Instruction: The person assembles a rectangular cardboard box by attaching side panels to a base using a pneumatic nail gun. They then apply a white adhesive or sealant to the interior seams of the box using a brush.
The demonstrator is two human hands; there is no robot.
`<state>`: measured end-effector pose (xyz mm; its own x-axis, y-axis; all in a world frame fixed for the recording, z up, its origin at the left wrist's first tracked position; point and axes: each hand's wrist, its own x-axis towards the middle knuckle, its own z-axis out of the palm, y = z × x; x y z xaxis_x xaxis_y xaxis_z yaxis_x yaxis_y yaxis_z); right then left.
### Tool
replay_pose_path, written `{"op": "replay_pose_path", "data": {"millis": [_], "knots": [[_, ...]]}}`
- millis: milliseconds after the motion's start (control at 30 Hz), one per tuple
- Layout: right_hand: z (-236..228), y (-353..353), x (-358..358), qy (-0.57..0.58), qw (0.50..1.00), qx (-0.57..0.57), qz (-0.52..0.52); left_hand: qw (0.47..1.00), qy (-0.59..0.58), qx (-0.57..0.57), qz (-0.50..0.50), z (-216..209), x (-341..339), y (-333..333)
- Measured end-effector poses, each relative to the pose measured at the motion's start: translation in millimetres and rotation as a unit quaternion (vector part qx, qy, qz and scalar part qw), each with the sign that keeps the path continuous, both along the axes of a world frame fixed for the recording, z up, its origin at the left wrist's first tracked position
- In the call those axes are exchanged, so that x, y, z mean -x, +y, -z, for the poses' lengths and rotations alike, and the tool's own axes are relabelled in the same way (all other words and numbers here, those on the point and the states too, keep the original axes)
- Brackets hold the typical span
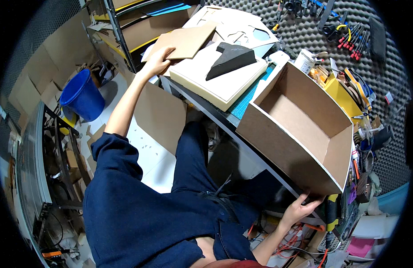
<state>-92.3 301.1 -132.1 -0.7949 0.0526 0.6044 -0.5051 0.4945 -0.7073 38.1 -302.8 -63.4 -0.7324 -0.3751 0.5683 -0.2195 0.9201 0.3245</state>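
Observation:
My left hand (158, 61) is closed on the near left edge of a flat brown board (188, 41), which lies tilted over the back of a cream-coloured foam block (206, 85). A dark grey angular foam piece (233, 60) rests on that block. On the right of the table stands an open-topped brown cardboard box (286, 149) with a bowed front wall and bare inside. My right hand (301, 210) grips this box low at its near right corner; some of its fingertips are hidden beneath the box.
A teal cutting mat (243, 103) shows between block and box. Cream cut-out sheets (242, 24) lie at the back. Tools and pliers (351, 40) hang on the foam-lined wall; a yellow container (340, 96) stands right. A blue bucket (83, 96) is on the floor at left.

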Motion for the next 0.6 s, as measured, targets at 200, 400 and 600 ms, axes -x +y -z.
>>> {"op": "replay_pose_path", "data": {"millis": [200, 400, 600], "knots": [[-9, -5, -3, -0.023, 1.0, 0.008, 0.012, 0.968, 0.189, 0.141, -0.082, -39, 12, 5], [-20, -10, -8, -0.044, 0.998, 0.008, 0.034, 0.903, 0.427, 0.019, -0.032, -155, 0, 14], [-17, -7, -8, -0.001, 0.998, 0.062, 0.004, 0.814, 0.438, -0.362, 0.117, -197, 35, 73]]}}
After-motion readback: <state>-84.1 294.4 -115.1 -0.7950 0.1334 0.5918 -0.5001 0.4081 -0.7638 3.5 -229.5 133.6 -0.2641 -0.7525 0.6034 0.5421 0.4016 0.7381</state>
